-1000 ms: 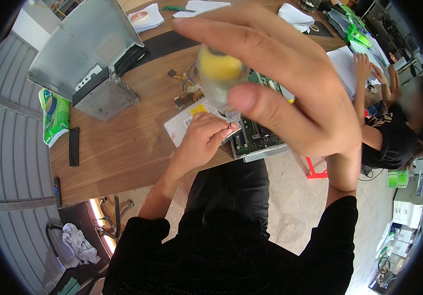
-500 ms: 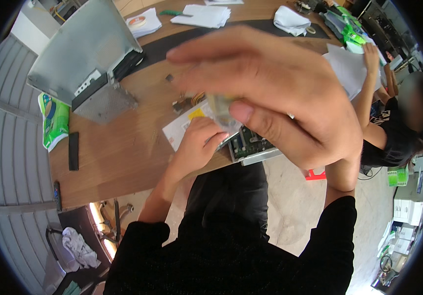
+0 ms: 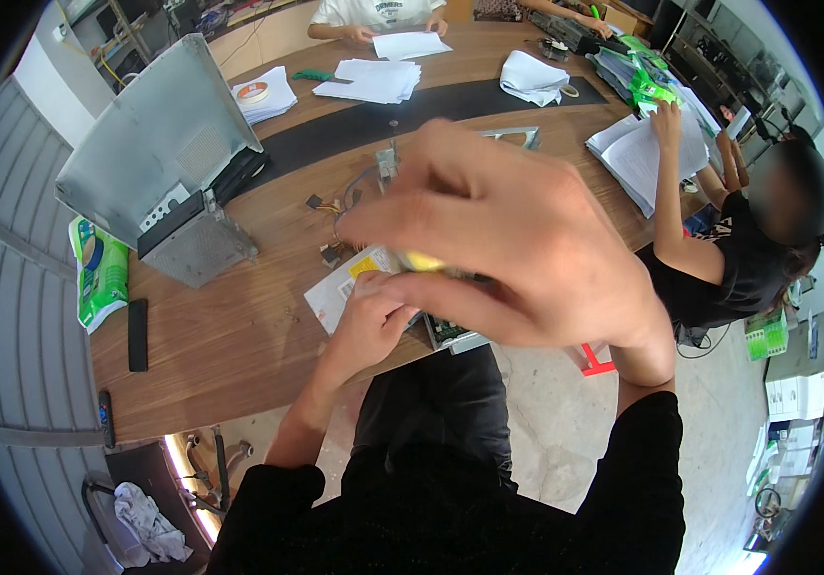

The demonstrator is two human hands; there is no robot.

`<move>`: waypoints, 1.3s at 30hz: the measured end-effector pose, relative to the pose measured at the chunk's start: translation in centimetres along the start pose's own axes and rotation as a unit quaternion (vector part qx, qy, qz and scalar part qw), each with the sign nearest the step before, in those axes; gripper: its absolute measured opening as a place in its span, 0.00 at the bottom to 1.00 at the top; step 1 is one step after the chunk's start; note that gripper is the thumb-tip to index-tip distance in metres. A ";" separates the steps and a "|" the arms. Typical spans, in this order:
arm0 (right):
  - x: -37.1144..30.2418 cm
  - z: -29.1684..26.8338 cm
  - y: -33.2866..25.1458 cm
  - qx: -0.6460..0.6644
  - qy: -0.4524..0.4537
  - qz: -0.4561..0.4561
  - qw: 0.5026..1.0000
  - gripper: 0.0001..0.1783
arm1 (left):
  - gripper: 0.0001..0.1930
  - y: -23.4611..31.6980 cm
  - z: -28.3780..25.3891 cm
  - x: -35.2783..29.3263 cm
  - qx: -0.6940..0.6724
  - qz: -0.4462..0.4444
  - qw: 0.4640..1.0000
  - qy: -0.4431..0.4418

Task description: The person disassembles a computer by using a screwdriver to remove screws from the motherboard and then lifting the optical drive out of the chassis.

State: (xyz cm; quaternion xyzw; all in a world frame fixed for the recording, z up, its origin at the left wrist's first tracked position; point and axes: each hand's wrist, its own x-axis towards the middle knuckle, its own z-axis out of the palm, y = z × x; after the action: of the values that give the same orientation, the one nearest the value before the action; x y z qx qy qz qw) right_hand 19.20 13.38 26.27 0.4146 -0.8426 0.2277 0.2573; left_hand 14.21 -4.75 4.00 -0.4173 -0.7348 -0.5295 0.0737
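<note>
My left hand (image 3: pixel 366 321) is closed, its thumb and fingers curled at the edge of a flat silver drive (image 3: pixel 328 299) with a white label and yellow sticker. The drive lies over an open metal computer case (image 3: pixel 474 342) at the table's near edge, part of a green circuit board (image 3: pixel 445 331) showing inside. My right hand (image 3: pixel 527 240), blurred and close to view, is curled above the case, around something translucent and yellowish (image 3: pixel 423 261) that its fingers mostly hide. Loose cables with connectors (image 3: pixel 330 204) lie beyond the drive.
A large metal panel (image 3: pixel 158 134) stands at left with a perforated metal box (image 3: pixel 201 244). Nearby lie a green packet (image 3: pixel 100 273) and a black bar (image 3: pixel 138 335). Paper stacks (image 3: pixel 369 80), white cloth (image 3: pixel 532 77) and co-workers (image 3: pixel 709 240) are at the far side and right.
The view has shifted, showing more of the table's far side and another person there. My right hand has come lower and closer to my left hand, which stays at the drive.
</note>
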 end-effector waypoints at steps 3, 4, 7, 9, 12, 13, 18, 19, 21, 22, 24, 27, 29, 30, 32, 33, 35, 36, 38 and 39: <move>0.4 -1.1 -1.2 -0.079 -0.079 0.091 0.990 0.26 | 0.06 -0.9 0.2 -0.4 -0.018 -0.045 0.998 -0.037; 0.3 -0.9 -1.2 -0.095 -0.084 0.100 0.987 0.26 | 0.06 -0.8 0.5 -0.2 -0.029 -0.033 0.999 -0.028; 0.0 0.2 -0.3 -0.003 -0.009 0.082 0.997 0.25 | 0.06 -0.4 0.5 -0.1 -0.031 -0.018 0.999 -0.021; -0.3 0.5 1.0 0.058 0.009 0.017 0.998 0.25 | 0.06 -0.2 0.3 0.2 -0.012 -0.007 0.999 -0.033; -0.6 0.7 1.6 0.056 0.000 -0.024 0.998 0.27 | 0.06 -0.3 0.5 0.2 -0.026 -0.021 0.999 -0.028; -0.5 0.6 1.0 0.042 0.002 -0.020 0.999 0.28 | 0.06 -0.2 0.5 0.2 -0.023 -0.023 0.999 -0.026; 0.2 0.5 -1.3 -0.109 -0.024 0.156 0.981 0.29 | 0.06 0.3 0.0 0.5 0.018 -0.008 1.000 -0.024; 0.2 0.5 -1.0 -0.064 -0.004 0.128 0.990 0.29 | 0.06 0.4 0.0 0.4 0.020 -0.013 0.999 -0.024; -0.1 0.7 0.0 -0.018 0.011 0.076 0.997 0.29 | 0.06 0.4 -0.2 0.4 0.017 -0.018 0.999 -0.038; -0.2 0.1 0.2 -0.006 0.004 0.051 0.999 0.29 | 0.06 0.4 -0.2 0.5 0.016 -0.024 0.999 -0.037; -0.5 -0.7 0.5 0.025 -0.011 0.002 1.000 0.30 | 0.06 0.4 -0.2 0.4 0.019 -0.012 0.998 -0.060; -0.4 -0.7 -0.9 -0.061 -0.045 0.130 0.989 0.30 | 0.06 -0.2 0.2 0.1 0.010 0.002 0.999 -0.030; -0.3 0.0 -0.6 -0.059 0.001 0.112 0.992 0.29 | 0.05 0.0 0.1 0.4 0.011 0.018 1.000 -0.018; -0.2 0.2 0.0 -0.043 0.027 0.091 0.995 0.28 | 0.05 0.3 0.0 0.5 0.016 0.014 1.000 -0.017; -0.4 0.0 1.6 -0.015 0.029 0.015 0.999 0.27 | 0.06 0.4 0.2 0.5 0.015 0.006 1.000 -0.019; -0.5 -0.1 1.8 -0.008 0.018 -0.012 1.000 0.27 | 0.06 0.1 0.2 0.5 0.018 0.013 0.999 -0.030; -0.6 -0.4 1.7 -0.010 0.011 -0.018 1.000 0.27 | 0.06 -0.2 0.3 0.5 0.021 0.021 0.999 -0.040; -0.7 -0.5 1.3 -0.015 0.012 -0.007 1.000 0.27 | 0.06 -0.2 0.4 0.4 0.023 0.010 0.999 -0.039; -0.7 -0.7 0.0 -0.049 0.009 0.066 0.997 0.27 | 0.06 -0.1 0.3 0.4 0.029 0.000 0.999 -0.037; -0.6 -0.7 -0.1 -0.062 0.006 0.098 0.993 0.27 | 0.06 0.1 0.2 0.5 0.021 0.004 0.999 -0.024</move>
State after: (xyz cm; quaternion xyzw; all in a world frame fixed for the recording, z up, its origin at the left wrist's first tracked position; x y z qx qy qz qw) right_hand 19.80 14.07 26.40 0.3120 -0.8902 0.2015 0.2639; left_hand 14.03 -4.26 4.27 -0.4311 -0.7456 -0.5037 0.0666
